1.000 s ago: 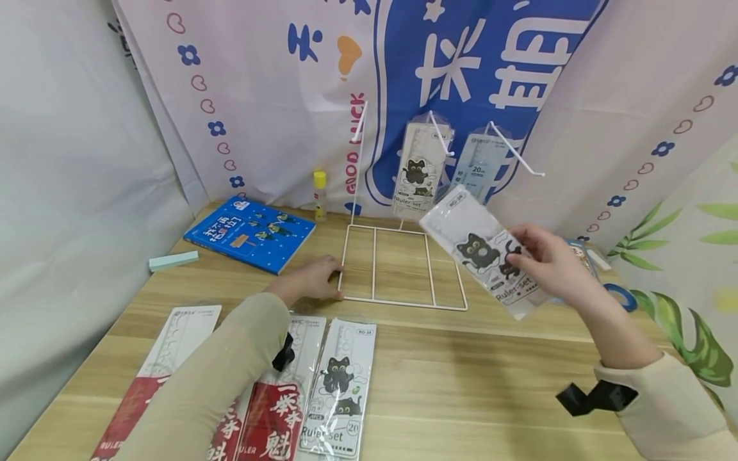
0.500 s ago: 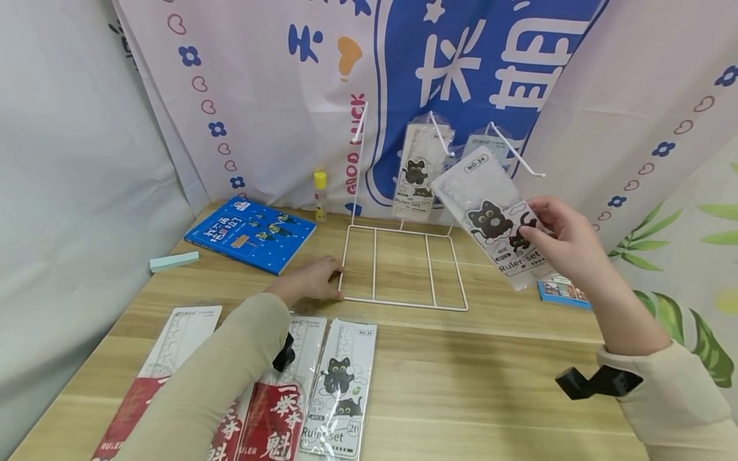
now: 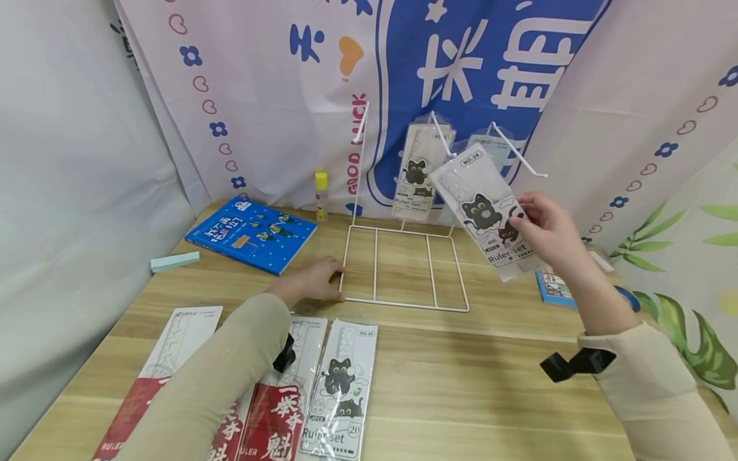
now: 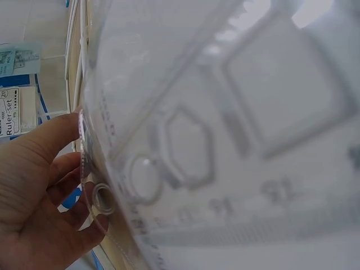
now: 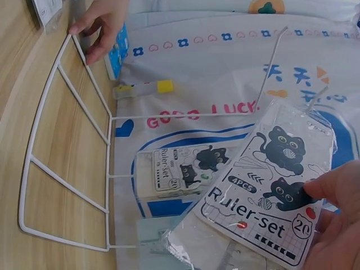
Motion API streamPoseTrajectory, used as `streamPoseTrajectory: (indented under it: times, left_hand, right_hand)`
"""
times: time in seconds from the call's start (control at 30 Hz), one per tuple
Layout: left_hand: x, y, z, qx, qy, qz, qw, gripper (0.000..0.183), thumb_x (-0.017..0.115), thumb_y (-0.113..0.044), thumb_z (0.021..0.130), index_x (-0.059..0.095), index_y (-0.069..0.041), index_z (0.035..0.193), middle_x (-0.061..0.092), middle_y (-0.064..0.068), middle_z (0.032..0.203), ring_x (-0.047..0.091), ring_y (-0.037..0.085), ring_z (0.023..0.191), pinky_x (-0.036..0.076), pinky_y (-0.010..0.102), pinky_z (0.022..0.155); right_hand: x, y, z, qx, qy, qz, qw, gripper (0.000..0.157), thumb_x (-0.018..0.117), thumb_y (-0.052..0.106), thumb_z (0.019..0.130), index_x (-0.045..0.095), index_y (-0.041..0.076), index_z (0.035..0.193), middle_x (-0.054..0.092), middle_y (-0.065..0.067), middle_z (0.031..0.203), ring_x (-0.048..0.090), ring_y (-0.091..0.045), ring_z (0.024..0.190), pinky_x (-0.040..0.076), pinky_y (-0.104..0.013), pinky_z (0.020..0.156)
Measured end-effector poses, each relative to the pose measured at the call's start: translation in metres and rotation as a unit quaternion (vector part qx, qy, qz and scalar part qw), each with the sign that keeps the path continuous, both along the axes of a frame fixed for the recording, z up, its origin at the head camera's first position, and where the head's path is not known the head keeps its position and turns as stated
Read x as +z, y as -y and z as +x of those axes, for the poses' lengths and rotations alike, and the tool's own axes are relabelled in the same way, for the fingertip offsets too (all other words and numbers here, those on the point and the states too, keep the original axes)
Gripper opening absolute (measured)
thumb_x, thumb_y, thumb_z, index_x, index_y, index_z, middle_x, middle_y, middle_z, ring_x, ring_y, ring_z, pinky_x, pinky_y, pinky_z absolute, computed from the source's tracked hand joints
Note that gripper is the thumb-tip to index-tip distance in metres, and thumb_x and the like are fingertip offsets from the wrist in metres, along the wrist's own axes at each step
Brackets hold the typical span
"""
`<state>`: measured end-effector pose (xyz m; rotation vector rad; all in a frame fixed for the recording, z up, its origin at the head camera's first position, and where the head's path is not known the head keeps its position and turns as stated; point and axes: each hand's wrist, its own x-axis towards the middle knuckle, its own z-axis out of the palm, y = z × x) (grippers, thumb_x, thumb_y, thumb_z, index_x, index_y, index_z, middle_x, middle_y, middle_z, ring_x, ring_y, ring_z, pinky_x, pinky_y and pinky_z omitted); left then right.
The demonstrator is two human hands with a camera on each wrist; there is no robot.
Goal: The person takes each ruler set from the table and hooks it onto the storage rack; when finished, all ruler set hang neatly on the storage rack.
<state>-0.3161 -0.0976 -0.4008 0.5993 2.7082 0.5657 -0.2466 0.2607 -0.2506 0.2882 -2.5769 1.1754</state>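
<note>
While the right hand's fingers [image 3: 533, 221] pinch the cat ruler-set pack [image 3: 483, 208] by its lower edge, it's up near the rack's hooks [image 3: 519, 153], top hole leading. Left hand [image 3: 314, 282] lies flat on the desk [image 3: 490, 384], fingers relaxed against the wire rack [image 3: 403, 269] base corner, probably so it doesn't slide.

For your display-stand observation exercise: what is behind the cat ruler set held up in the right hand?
Behind the held ruler set a pale blue ruler pack hangs on the white wire stand; only its top shows, the rest is covered.
</note>
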Motion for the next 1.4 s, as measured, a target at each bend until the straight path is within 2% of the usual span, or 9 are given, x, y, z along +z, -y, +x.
streamPoseTrajectory:
  times: [0.27, 0.4, 0.63, 0.87, 0.93, 1.07, 1.17, 1.3, 1.4]
  left_hand:
    - [-0.001, 0.001, 0.0, -0.003, -0.008, -0.002, 1.0, 0.06, 0.07, -0.029, 0.078, 0.046, -0.004, 0.128, 0.04, 0.013, 0.132, 0.036, 0.028, 0.122, 0.029, 0.04, 0.103]
    - [0.0, 0.0, 0.001, -0.006, -0.009, 0.002, 0.9999, 0.06, 0.07, -0.028, 0.079, 0.047, -0.004, 0.128, 0.04, 0.014, 0.132, 0.037, 0.028, 0.122, 0.029, 0.04, 0.103]
    - [0.001, -0.001, 0.002, -0.014, -0.014, 0.003, 0.9998, 0.06, 0.07, -0.028, 0.079, 0.047, -0.003, 0.128, 0.04, 0.014, 0.132, 0.037, 0.028, 0.122, 0.029, 0.04, 0.103]
    - [-0.001, -0.002, 0.0, 0.001, -0.007, -0.003, 1.0, 0.06, 0.07, -0.029, 0.078, 0.047, -0.005, 0.128, 0.04, 0.012, 0.132, 0.037, 0.026, 0.122, 0.029, 0.039, 0.103]
    - [-0.001, -0.002, 0.0, 0.001, -0.008, -0.004, 1.0, 0.06, 0.07, -0.029, 0.078, 0.047, -0.005, 0.128, 0.041, 0.012, 0.132, 0.037, 0.027, 0.121, 0.03, 0.04, 0.102]
    - [-0.003, -0.002, 0.0, 0.001, -0.008, -0.005, 1.0, 0.06, 0.07, -0.029, 0.078, 0.047, -0.005, 0.128, 0.041, 0.011, 0.132, 0.037, 0.026, 0.121, 0.03, 0.04, 0.102]
    - [-0.004, -0.002, 0.0, 0.004, -0.004, -0.003, 1.0, 0.06, 0.071, -0.029, 0.078, 0.047, -0.006, 0.128, 0.04, 0.012, 0.132, 0.037, 0.026, 0.122, 0.029, 0.04, 0.103]
    - [-0.003, -0.001, -0.001, 0.008, -0.004, -0.003, 1.0, 0.061, 0.071, -0.029, 0.078, 0.046, -0.006, 0.128, 0.04, 0.011, 0.132, 0.037, 0.026, 0.122, 0.029, 0.041, 0.103]
    - [-0.002, -0.002, -0.001, 0.007, -0.005, -0.005, 1.0, 0.061, 0.071, -0.029, 0.078, 0.047, -0.006, 0.128, 0.04, 0.012, 0.132, 0.037, 0.027, 0.121, 0.03, 0.041, 0.102]
  right_hand:
    - [-0.009, 0.01, -0.037, -0.018, 0.003, -0.004, 1.0, 0.026, 0.05, 0.005, 0.089, 0.049, -0.003, 0.114, 0.054, -0.016, 0.1, 0.052, -0.009, 0.077, 0.047, -0.018, 0.065]
    - [-0.016, 0.014, -0.055, -0.017, -0.014, -0.008, 1.0, 0.027, 0.052, 0.002, 0.087, 0.049, -0.007, 0.113, 0.054, -0.018, 0.096, 0.051, -0.009, 0.074, 0.045, -0.015, 0.064]
    - [-0.031, 0.026, -0.078, -0.015, -0.015, -0.022, 1.0, 0.024, 0.053, 0.002, 0.085, 0.05, -0.008, 0.106, 0.057, -0.02, 0.091, 0.052, -0.011, 0.072, 0.044, -0.017, 0.065]
    - [-0.04, 0.044, -0.096, -0.018, 0.025, -0.102, 0.994, 0.027, 0.052, 0.001, 0.085, 0.047, -0.013, 0.107, 0.051, -0.011, 0.086, 0.046, -0.009, 0.071, 0.041, -0.015, 0.062]
    - [-0.043, 0.048, -0.1, -0.018, 0.044, -0.119, 0.992, 0.026, 0.052, 0.002, 0.086, 0.046, -0.013, 0.107, 0.05, -0.01, 0.085, 0.046, -0.009, 0.071, 0.044, -0.016, 0.062]
    - [-0.048, 0.052, -0.104, -0.021, 0.07, -0.114, 0.991, 0.027, 0.052, 0.007, 0.089, 0.049, -0.012, 0.107, 0.057, -0.02, 0.092, 0.054, -0.014, 0.073, 0.053, -0.027, 0.066]
    - [-0.051, 0.054, -0.103, -0.013, 0.092, -0.118, 0.989, 0.027, 0.051, 0.011, 0.091, 0.049, -0.011, 0.108, 0.057, -0.022, 0.097, 0.056, -0.019, 0.078, 0.054, -0.028, 0.066]
    - [-0.055, 0.054, -0.099, -0.001, 0.123, -0.125, 0.985, 0.025, 0.049, 0.012, 0.092, 0.049, -0.008, 0.107, 0.056, -0.016, 0.093, 0.057, -0.022, 0.081, 0.052, -0.022, 0.062]
    - [-0.064, 0.055, -0.09, 0.017, 0.134, -0.114, 0.984, 0.022, 0.049, 0.009, 0.091, 0.049, -0.008, 0.105, 0.056, -0.018, 0.093, 0.057, -0.023, 0.081, 0.053, -0.029, 0.066]
